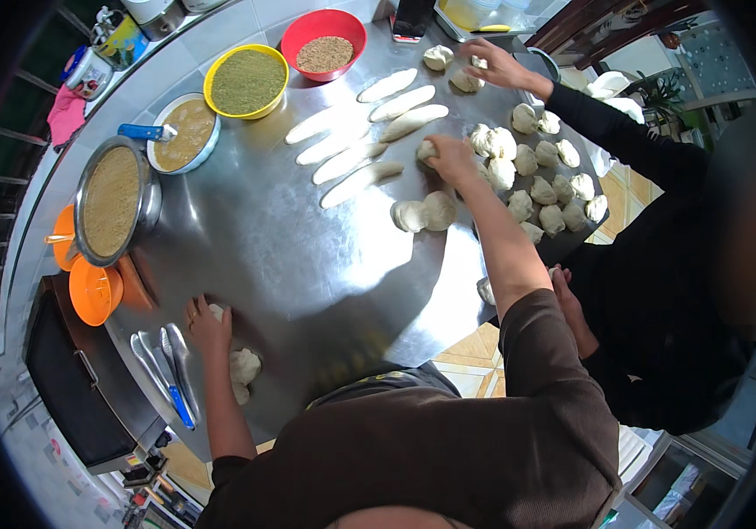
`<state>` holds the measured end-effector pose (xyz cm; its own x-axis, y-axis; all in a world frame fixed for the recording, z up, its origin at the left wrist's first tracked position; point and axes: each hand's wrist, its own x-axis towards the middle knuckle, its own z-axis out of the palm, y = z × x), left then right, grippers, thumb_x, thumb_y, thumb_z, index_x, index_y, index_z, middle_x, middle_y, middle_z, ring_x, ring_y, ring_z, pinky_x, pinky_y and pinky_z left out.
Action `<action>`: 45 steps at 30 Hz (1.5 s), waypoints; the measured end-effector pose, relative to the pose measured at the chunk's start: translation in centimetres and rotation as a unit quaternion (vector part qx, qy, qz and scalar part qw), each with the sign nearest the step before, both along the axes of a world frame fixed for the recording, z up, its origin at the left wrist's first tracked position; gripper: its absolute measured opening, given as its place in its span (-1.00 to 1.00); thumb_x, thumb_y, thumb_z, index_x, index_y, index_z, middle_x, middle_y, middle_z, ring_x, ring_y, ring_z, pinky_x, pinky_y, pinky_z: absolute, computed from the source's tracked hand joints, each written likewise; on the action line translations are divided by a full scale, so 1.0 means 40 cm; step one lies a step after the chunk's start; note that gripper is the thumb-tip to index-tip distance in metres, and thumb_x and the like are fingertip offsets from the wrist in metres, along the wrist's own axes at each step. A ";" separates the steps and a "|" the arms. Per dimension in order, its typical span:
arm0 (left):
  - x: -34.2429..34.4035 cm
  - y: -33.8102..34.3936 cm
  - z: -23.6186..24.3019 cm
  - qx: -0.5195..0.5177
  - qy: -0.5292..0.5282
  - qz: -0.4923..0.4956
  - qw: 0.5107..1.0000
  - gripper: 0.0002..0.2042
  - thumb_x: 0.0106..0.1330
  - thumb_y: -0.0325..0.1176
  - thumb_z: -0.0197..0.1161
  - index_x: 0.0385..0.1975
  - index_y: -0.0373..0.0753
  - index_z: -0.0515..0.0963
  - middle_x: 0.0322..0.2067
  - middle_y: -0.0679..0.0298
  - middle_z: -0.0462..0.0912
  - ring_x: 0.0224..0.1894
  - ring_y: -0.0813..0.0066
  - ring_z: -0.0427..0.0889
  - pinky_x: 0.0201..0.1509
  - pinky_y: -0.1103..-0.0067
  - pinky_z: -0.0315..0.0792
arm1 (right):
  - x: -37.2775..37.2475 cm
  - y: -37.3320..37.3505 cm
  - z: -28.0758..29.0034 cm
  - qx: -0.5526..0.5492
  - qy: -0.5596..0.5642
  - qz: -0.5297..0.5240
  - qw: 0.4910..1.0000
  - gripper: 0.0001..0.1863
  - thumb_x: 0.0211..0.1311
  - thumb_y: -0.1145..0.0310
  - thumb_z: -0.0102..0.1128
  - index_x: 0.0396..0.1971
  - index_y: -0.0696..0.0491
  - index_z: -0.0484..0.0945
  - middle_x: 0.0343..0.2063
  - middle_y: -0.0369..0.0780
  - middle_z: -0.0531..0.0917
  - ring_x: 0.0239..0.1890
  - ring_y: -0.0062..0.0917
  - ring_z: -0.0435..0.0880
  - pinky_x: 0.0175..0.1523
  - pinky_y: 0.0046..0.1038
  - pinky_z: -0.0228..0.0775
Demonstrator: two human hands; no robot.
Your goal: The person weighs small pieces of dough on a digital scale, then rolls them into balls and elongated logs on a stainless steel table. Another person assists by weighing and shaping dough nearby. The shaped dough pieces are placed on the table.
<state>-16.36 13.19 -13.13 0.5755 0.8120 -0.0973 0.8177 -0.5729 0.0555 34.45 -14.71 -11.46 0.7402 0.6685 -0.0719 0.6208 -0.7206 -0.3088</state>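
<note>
My left hand (210, 328) is low on the left of the steel table (263, 256), its fingers curled round a small piece of dough that shows by the thumb. Beside that wrist lie more dough lumps (244, 365). Stretched far forward, my right hand (453, 160) grips a dough ball (426, 151) near the ends of the rolled dough strips (347, 162). A pair of touching dough balls (426, 212) rests nearer to me, below that hand. Many rough dough balls (551, 189) are grouped to the right of my right forearm.
A co-worker's hand (501, 70) reaches over dough balls at the far right; their other hand (576, 310) is by the table's edge. Bowls of green (247, 81) and brown crumbs (325, 53), a basin (113, 204), orange bowls (96, 291) and tongs (166, 370) line the back and left.
</note>
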 end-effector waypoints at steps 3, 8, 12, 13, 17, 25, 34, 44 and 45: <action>-0.062 -0.004 -0.005 -0.022 -0.036 0.013 0.999 -0.44 0.21 -0.12 0.31 0.15 -0.28 0.40 0.14 -0.11 0.42 0.21 -0.10 0.38 0.25 0.18 0.29 | 0.041 -0.030 -0.016 0.248 0.155 -0.180 0.939 -0.60 0.14 0.32 0.33 0.01 0.04 0.57 -0.26 -0.20 0.70 -0.16 -0.48 0.65 0.06 -0.49 0.39; -0.063 -0.003 -0.004 -0.074 -0.093 -0.001 0.993 -0.52 0.17 -0.18 0.35 0.04 -0.27 0.44 -0.03 -0.06 0.51 0.01 -0.11 0.50 0.06 0.20 0.42 | 0.027 -0.139 0.060 0.376 0.195 -0.199 0.884 -0.63 0.14 0.22 0.34 -0.13 0.14 0.60 -0.40 -0.23 0.67 -0.37 -0.55 0.62 -0.23 -0.47 0.44; -0.088 0.010 -0.024 -0.072 -0.110 -0.019 0.991 -0.58 0.11 -0.28 0.38 -0.04 -0.26 0.47 -0.08 0.03 0.55 -0.05 -0.06 0.54 0.01 0.22 0.45 | -0.164 -0.256 0.125 0.166 0.160 -0.127 0.965 -0.51 0.01 0.16 0.38 -0.12 0.17 0.58 -0.35 -0.13 0.68 -0.30 -0.41 0.65 -0.16 -0.39 0.45; -0.064 -0.009 0.004 -0.077 -0.112 -0.018 0.991 -0.59 0.09 -0.31 0.38 -0.06 -0.26 0.47 -0.09 0.05 0.55 -0.05 -0.04 0.55 0.00 0.23 0.45 | -0.232 -0.280 0.164 0.108 0.164 -0.138 0.971 -0.48 -0.03 0.14 0.38 -0.11 0.18 0.57 -0.31 -0.09 0.69 -0.26 -0.34 0.67 -0.11 -0.35 0.46; 0.057 -0.127 0.115 -0.158 -0.216 -0.051 0.962 -0.64 0.05 -0.40 0.39 -0.12 -0.24 0.51 -0.14 0.09 0.57 -0.09 0.01 0.57 -0.03 0.27 0.47 | -0.331 -0.407 0.044 0.082 0.078 -0.120 0.986 -0.45 0.03 0.21 0.34 0.04 0.13 0.53 -0.16 -0.04 0.68 -0.08 -0.23 0.68 0.08 -0.33 0.45; 0.349 -0.354 0.114 -0.299 -0.292 -0.254 0.872 -0.69 0.03 -0.46 0.39 -0.18 -0.25 0.54 -0.21 0.07 0.56 -0.17 0.00 0.59 -0.11 0.31 0.49 | -0.251 -0.101 0.151 0.022 0.064 0.014 0.998 -0.59 0.16 0.22 0.16 0.00 0.06 0.59 -0.17 -0.09 0.68 -0.10 -0.23 0.65 0.03 -0.32 0.45; 0.381 -0.460 0.069 -0.374 -0.177 -0.307 0.857 -0.66 0.07 -0.37 0.39 -0.13 -0.23 0.52 -0.18 0.09 0.56 -0.12 0.03 0.59 -0.05 0.26 0.49 | 0.011 -0.164 -0.028 -0.063 -0.014 -0.141 0.988 -0.76 0.10 0.34 0.22 -0.21 0.06 0.63 -0.26 -0.01 0.65 -0.08 -0.11 0.59 0.09 -0.19 0.39; 0.301 -0.381 0.069 -0.360 -0.256 -0.216 0.871 -0.68 0.01 -0.45 0.40 -0.20 -0.27 0.53 -0.28 0.09 0.59 -0.16 0.07 0.61 -0.06 0.32 0.48 | -0.440 -0.257 0.148 0.009 0.082 0.047 0.995 -0.48 -0.02 0.36 0.35 0.05 -0.06 0.56 0.30 -0.02 0.29 0.37 -0.10 0.19 0.40 -0.17 0.11; 0.300 -0.375 0.068 -0.353 -0.256 -0.217 0.874 -0.68 0.01 -0.45 0.41 -0.20 -0.27 0.53 -0.28 0.09 0.59 -0.16 0.07 0.61 -0.06 0.32 0.48 | -0.434 -0.217 0.137 0.091 0.063 0.037 0.993 -0.50 -0.01 0.32 0.31 0.04 -0.06 0.58 0.27 -0.01 0.32 0.37 -0.10 0.20 0.39 -0.14 0.11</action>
